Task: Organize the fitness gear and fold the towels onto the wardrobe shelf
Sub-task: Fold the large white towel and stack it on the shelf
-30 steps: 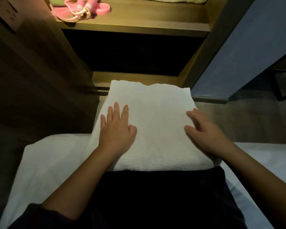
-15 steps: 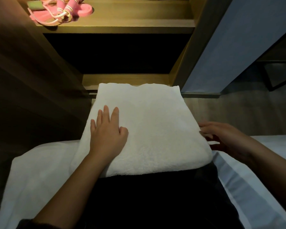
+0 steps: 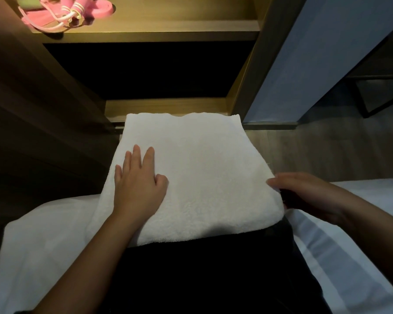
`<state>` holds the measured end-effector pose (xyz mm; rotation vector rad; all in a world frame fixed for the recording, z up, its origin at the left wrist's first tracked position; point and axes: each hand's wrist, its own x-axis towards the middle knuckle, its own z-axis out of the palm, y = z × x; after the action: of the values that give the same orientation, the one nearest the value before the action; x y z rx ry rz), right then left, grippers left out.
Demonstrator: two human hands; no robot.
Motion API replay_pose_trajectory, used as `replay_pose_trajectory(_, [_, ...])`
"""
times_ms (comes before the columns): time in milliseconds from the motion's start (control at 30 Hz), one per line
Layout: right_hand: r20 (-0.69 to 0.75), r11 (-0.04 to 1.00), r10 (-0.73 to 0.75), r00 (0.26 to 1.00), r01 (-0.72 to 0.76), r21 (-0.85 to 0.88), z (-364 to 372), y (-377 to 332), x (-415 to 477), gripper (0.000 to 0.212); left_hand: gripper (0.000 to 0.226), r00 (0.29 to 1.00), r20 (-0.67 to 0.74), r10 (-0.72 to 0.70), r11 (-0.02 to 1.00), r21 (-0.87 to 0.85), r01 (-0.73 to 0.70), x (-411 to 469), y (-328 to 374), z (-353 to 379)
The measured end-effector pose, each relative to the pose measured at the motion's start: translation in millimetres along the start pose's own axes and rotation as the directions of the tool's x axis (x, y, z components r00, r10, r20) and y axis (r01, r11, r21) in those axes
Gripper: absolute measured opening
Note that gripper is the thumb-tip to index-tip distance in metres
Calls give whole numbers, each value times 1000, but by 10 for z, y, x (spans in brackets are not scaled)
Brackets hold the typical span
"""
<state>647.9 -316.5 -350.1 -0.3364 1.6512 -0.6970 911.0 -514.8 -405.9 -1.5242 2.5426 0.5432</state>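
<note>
Folded towel (image 3: 202, 177) lay on the lap (image 3: 202, 273), left hand (image 3: 137, 189) flat on it, fingers straight and close together; right hand (image 3: 309, 196) touched its right edge, pinching or not, couldn't tell. A one-sided lift could spill the fold open.

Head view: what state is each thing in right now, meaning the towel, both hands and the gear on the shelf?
White towel: folded flat, lying on the person's lap, not yet shelved.
Left hand: open, palm flat on the towel's left side.
Right hand: at the towel's right edge, touching it; grip unclear.
Pink jump rope: loosely bundled, lying on the wardrobe shelf.
</note>
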Motion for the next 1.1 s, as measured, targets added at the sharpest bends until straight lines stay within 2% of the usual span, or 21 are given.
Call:
replay_pose_trajectory(100, [6,999,-43,999,43,-31,-5,31,-15,44,63,1000,0,-4,1000,2,4,-1,9,-8])
replay_pose_trajectory(200, [4,997,-71,997,71,-9,0,51,-42,30,63,1000,2,-8,1000,-3,8,-3,20,-18])
replay_pose_trajectory(233, [8,997,-69,998,69,-34,-1,54,-56,35,63,1000,3,-9,1000,-3,9,-3,19,-22])
replay_pose_trajectory(333, [33,988,-34,999,38,-149,-41,54,-92,78,63,1000,5,-11,1000,-3,11,-5,15,-25])
replay_pose_trajectory(400, [44,979,-38,998,46,-198,-72,38,-103,90,63,1000,7,-11,1000,0,11,-7,21,-27])
replay_pose_trajectory(567, [33,990,-119,992,122,-78,-60,79,-59,71,64,1000,13,-23,999,39,22,-1,49,-40])
replay_pose_trajectory(733, [27,986,-139,990,141,-90,-67,198,-58,45,64,999,15,-37,999,40,36,2,95,-61])
replay_pose_trajectory(867, [43,969,-241,970,242,-40,-78,239,-92,27,64,999,15,-45,998,50,44,3,113,-72])
replay_pose_trajectory(1033, [254,975,-222,941,211,72,-100,223,-114,44,62,999,13,-46,997,60,45,27,170,-86])
replay_pose_trajectory(1100, [230,977,-214,949,206,56,-111,236,-111,42,62,999,18,-43,997,59,42,37,185,-87])
